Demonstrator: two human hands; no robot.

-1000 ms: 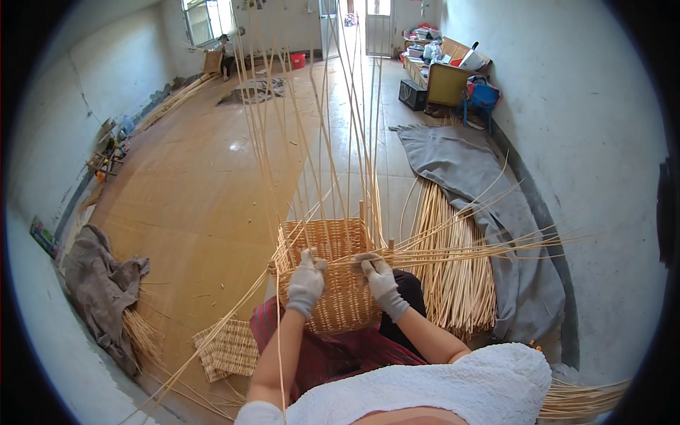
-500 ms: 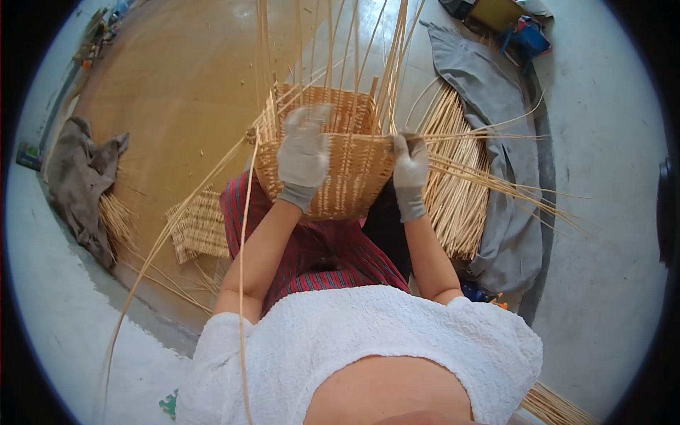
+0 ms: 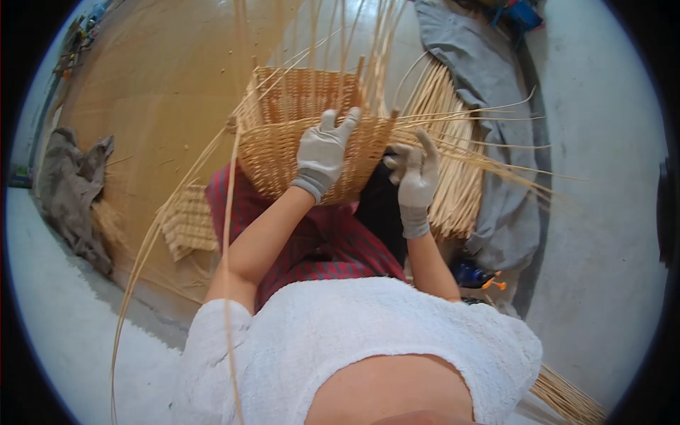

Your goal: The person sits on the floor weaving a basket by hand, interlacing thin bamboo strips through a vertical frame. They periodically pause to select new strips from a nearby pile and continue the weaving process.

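A half-woven wicker basket (image 3: pixel 283 156) rests on my lap, its long upright stakes rising from the walls past the upper edge of view. My gloved left hand (image 3: pixel 324 149) lies against the near wall, with two fingers apart at the rim; it grips the wall there. Beside the basket's right corner, my gloved right hand (image 3: pixel 416 173) has its fingers apart, one pointing up, close to loose weaving strands (image 3: pixel 489 161) that stick out to the right. No strand shows clearly gripped in it. More long strands (image 3: pixel 170 202) hang from the basket's left corner.
A bundle of cut strands (image 3: pixel 457 191) lies right of my legs beside a grey cloth (image 3: pixel 506 163). At left are a flat woven piece (image 3: pixel 190 227) and a dark crumpled cloth (image 3: pixel 67 198). A dark object with orange parts (image 3: pixel 473 275) sits by my right elbow.
My left hand has moved right and settled on the near wall. My right hand has come off the corner and opened its fingers. The basket has shifted slightly left and up.
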